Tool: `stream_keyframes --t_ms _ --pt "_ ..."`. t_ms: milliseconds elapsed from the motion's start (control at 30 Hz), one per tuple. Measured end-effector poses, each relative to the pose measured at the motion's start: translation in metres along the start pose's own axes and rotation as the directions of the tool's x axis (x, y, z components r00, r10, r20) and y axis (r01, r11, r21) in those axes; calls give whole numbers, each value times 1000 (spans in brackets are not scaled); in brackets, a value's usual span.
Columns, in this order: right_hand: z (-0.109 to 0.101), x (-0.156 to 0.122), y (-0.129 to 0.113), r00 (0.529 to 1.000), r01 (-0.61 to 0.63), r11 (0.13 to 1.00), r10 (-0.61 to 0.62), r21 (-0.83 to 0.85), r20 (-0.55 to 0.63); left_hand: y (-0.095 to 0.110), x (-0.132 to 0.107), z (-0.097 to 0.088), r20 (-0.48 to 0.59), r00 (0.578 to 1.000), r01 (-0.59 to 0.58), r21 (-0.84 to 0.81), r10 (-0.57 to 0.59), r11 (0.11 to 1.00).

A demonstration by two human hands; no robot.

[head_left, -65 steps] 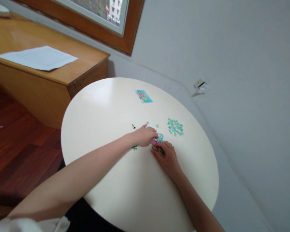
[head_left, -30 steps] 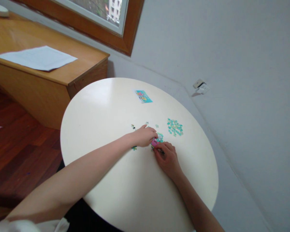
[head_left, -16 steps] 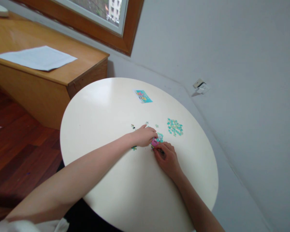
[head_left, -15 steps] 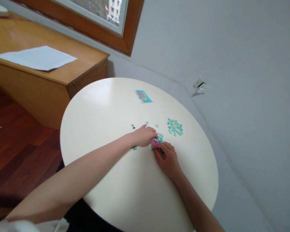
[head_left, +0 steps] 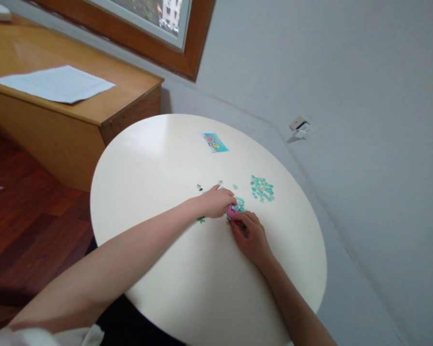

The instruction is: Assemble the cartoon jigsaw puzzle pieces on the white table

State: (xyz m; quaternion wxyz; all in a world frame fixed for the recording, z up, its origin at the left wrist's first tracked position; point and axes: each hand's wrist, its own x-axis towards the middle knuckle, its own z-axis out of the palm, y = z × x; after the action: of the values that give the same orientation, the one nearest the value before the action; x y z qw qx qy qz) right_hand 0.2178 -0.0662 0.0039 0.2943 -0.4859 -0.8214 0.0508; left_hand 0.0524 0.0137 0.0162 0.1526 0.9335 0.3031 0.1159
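Observation:
A partly joined jigsaw puzzle [head_left: 233,211], pink and turquoise, lies on the white table between my two hands. From the left, my left hand [head_left: 218,202] reaches over it with curled fingers pressed on its pink part. My right hand [head_left: 250,234] rests at the lower right edge, thumb and fingers pinched on a puzzle piece there; the hand covers most of that piece. Loose dark pieces [head_left: 201,219] lie below my left wrist, and a few more pieces [head_left: 199,187] sit above it. What lies under my left palm is hidden.
A pile of turquoise puzzle pieces [head_left: 262,188] lies to the right. Farther back is a picture card [head_left: 215,142]. The round white table [head_left: 147,158] stands near a wall with a socket [head_left: 301,128]. A wooden cabinet [head_left: 130,91] at left bears a paper sheet [head_left: 57,84].
The view has shifted very slightly. Both hands stay at the jigsaw puzzle with hardly any visible movement.

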Motion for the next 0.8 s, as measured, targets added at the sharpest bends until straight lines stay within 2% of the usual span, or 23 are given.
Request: stream_keyframes --t_ms 567,800 --pt "-4 4 -6 996 -39 999 38 7 86 0 1 1 28 999 44 -56 -43 997" --pt "-3 5 -5 997 -17 1000 16 22 74 2 0 -2 27 999 45 -59 -44 997"
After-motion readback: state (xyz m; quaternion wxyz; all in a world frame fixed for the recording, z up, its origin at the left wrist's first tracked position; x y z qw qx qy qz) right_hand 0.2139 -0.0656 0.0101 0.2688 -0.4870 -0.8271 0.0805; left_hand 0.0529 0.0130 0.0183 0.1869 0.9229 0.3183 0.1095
